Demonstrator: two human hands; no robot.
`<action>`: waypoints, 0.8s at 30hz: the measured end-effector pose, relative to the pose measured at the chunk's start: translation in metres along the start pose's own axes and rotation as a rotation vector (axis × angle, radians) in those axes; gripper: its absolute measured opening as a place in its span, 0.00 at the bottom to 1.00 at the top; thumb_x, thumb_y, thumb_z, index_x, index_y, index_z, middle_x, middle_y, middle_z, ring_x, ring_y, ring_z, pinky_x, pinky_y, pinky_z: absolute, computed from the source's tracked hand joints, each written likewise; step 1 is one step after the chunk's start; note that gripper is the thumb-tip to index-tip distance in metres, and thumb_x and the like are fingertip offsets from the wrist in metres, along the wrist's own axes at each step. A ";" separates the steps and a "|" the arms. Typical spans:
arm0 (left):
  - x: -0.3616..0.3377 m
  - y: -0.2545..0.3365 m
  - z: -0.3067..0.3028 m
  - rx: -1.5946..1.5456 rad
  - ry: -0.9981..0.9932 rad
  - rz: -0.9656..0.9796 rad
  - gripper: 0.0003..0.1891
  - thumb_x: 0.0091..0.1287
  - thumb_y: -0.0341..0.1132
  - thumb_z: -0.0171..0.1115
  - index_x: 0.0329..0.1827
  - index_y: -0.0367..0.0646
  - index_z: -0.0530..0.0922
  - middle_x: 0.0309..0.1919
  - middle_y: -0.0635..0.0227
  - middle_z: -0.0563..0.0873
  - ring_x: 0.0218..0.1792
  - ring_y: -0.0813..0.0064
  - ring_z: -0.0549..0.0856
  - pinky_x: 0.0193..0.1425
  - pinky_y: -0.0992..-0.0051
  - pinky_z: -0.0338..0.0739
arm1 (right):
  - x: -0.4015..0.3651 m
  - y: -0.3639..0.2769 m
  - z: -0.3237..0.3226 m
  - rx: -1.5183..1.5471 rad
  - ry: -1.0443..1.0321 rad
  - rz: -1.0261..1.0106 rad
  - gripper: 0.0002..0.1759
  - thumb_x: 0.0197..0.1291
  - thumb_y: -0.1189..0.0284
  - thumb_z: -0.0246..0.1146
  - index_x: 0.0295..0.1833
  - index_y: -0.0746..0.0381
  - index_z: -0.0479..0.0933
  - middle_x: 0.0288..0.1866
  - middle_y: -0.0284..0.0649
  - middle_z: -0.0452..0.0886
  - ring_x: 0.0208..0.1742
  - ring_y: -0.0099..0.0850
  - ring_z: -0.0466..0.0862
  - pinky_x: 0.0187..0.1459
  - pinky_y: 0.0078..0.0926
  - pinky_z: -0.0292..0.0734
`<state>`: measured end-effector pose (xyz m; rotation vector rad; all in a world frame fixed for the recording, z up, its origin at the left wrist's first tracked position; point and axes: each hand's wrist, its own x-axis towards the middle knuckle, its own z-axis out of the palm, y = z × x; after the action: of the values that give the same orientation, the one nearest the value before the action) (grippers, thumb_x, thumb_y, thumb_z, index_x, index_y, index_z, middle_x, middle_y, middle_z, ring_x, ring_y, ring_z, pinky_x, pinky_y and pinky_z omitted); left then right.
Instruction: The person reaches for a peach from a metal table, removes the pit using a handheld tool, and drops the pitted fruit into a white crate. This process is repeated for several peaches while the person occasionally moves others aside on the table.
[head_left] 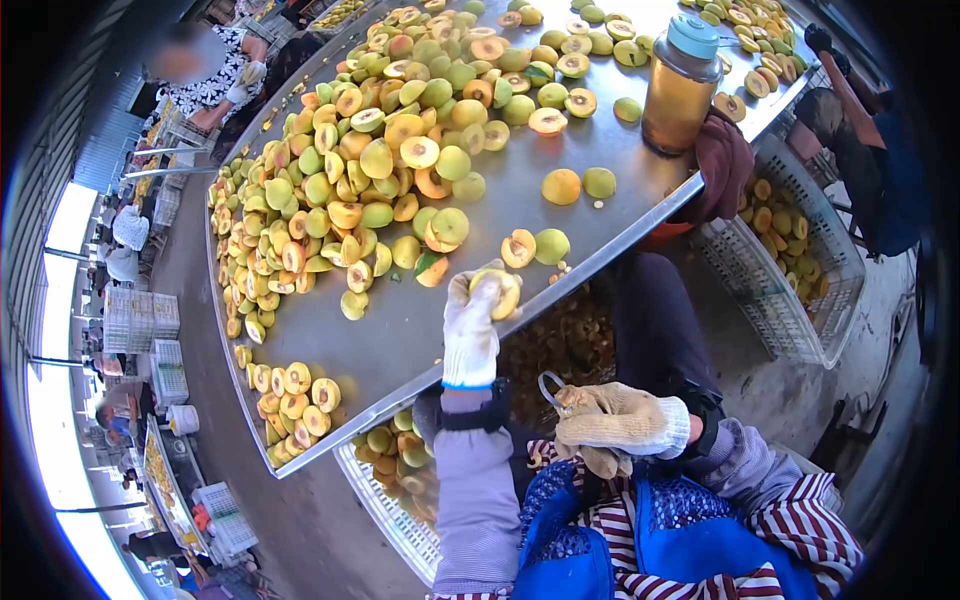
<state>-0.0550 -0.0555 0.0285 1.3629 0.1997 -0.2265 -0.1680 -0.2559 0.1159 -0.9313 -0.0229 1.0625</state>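
My left hand (470, 325), in a white knit glove, is at the metal table's near edge, closed around a yellow peach half (507, 297). Lower and to the right, over my lap, my right hand (620, 425) wears a stained beige glove. Its fingers are wrapped round a tool with a curved metal loop (548, 388); the glove hides its handle. Just beyond my left hand lie a cut peach half showing its pit (518, 248) and a greenish peach piece (552, 246). A large heap of peach halves (400, 150) covers much of the metal table (385, 345).
A capped bottle of amber liquid (680, 95) stands near the table edge beside a dark red cloth (722, 165). Crates of peaches sit at right (835, 330) and below the table (385, 520). Pits litter the floor (560, 345). Other people work at left and right.
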 end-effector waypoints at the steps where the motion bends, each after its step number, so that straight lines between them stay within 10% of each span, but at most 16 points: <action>1: -0.018 0.019 0.006 -0.268 -0.044 -0.040 0.17 0.70 0.40 0.60 0.56 0.41 0.74 0.47 0.57 0.84 0.42 0.71 0.86 0.31 0.81 0.75 | 0.001 0.000 0.001 -0.031 0.030 -0.052 0.18 0.70 0.55 0.62 0.43 0.60 0.74 0.19 0.32 0.78 0.15 0.18 0.74 0.17 0.16 0.65; 4: -0.056 0.036 0.013 -0.367 -0.089 -0.004 0.20 0.68 0.33 0.55 0.63 0.39 0.71 0.48 0.56 0.82 0.43 0.70 0.84 0.27 0.83 0.73 | 0.007 -0.006 0.002 -0.124 0.065 -0.028 0.17 0.70 0.56 0.62 0.46 0.59 0.73 0.20 0.30 0.77 0.16 0.17 0.73 0.18 0.15 0.64; 10: -0.096 0.038 0.028 -0.245 0.006 0.071 0.31 0.76 0.58 0.48 0.55 0.33 0.77 0.46 0.54 0.84 0.45 0.65 0.84 0.46 0.71 0.81 | 0.013 -0.001 0.010 -0.262 0.199 -0.048 0.23 0.68 0.53 0.63 0.56 0.60 0.74 0.23 0.28 0.78 0.19 0.17 0.76 0.20 0.17 0.70; 16: -0.117 0.046 0.049 -0.153 0.146 0.161 0.36 0.76 0.62 0.44 0.50 0.31 0.79 0.43 0.50 0.86 0.44 0.60 0.86 0.48 0.66 0.81 | 0.009 0.003 0.019 -0.393 0.268 -0.165 0.23 0.69 0.54 0.63 0.58 0.60 0.75 0.26 0.27 0.79 0.23 0.14 0.77 0.26 0.16 0.72; 24: -0.129 0.064 0.055 -0.011 0.061 0.182 0.38 0.78 0.60 0.40 0.43 0.28 0.83 0.39 0.52 0.88 0.36 0.66 0.87 0.44 0.71 0.81 | 0.000 -0.008 0.025 -0.262 0.029 0.091 0.21 0.71 0.49 0.56 0.42 0.58 0.74 0.18 0.31 0.76 0.15 0.20 0.75 0.17 0.17 0.68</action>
<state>-0.1611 -0.0919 0.1345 1.3695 0.1269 -0.0318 -0.1729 -0.2408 0.1365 -1.1932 -0.0986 1.1481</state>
